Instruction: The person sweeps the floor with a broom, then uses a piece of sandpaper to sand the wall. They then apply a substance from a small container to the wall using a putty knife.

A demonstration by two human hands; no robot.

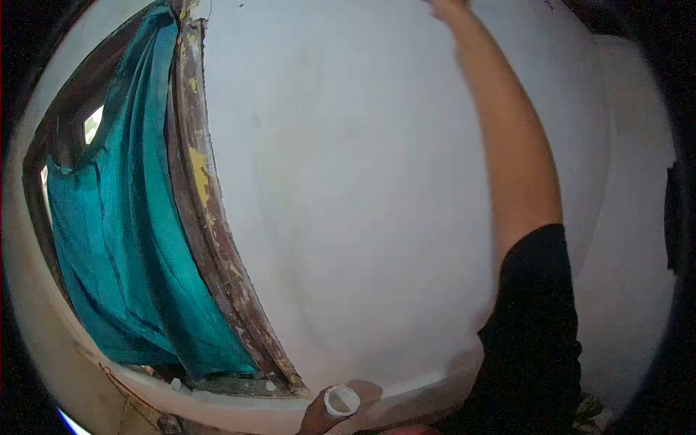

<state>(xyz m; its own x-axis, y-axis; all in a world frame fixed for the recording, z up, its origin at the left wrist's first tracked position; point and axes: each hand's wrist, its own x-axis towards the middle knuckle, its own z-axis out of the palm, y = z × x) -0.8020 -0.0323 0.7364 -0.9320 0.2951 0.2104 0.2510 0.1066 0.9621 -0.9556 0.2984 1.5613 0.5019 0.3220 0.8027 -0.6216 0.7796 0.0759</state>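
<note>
At the bottom centre, my left hand [315, 419] is wrapped round a small round white container [341, 401], seen from above with its pale inside showing. My right arm, in a black sleeve, reaches up along a white wall [348, 181]. Only part of my right hand [451, 6] shows at the top edge, against the upper wall. Its fingers are cut off by the frame and blurred, so anything in them is hidden.
On the left, a teal curtain [134, 232] hangs over a window beside a worn wooden frame [206, 188] with peeling paint. A dark object [673, 217] is at the far right edge. A sill [239, 386] runs below the curtain.
</note>
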